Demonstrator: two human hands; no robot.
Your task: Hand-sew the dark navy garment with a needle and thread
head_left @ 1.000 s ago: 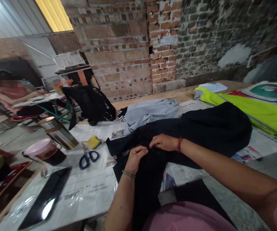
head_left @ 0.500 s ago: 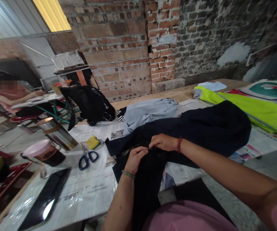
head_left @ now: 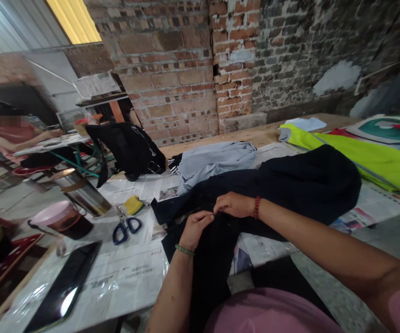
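Note:
A dark navy garment (head_left: pixel 290 185) lies bunched along the table, its near part hanging over the front edge toward my lap. My left hand (head_left: pixel 197 226), with a green bead bracelet at the wrist, pinches the dark cloth near its opening. Close against it, my right hand (head_left: pixel 235 205), wearing a red bead bracelet, pinches the same cloth from the right. The fingertips of both hands nearly meet; anything tiny between them is too small to make out. Blue-handled scissors (head_left: pixel 127 230) and a yellow piece (head_left: pixel 133 205) lie left of the garment.
Newspaper under clear plastic covers the table (head_left: pixel 134 286). On it are a phone (head_left: pixel 66 282), a lidded cup (head_left: pixel 68 222), a steel flask (head_left: pixel 82 194), a black bag (head_left: pixel 127 150), grey cloth (head_left: pixel 217 159), a neon-yellow garment (head_left: pixel 359 157) and an iron (head_left: pixel 387 128). Another person (head_left: pixel 9 134) sits far left.
Almost nothing differs. Both hands stay pinched on the dark cloth in the same place, and the whole view has shifted very slightly.

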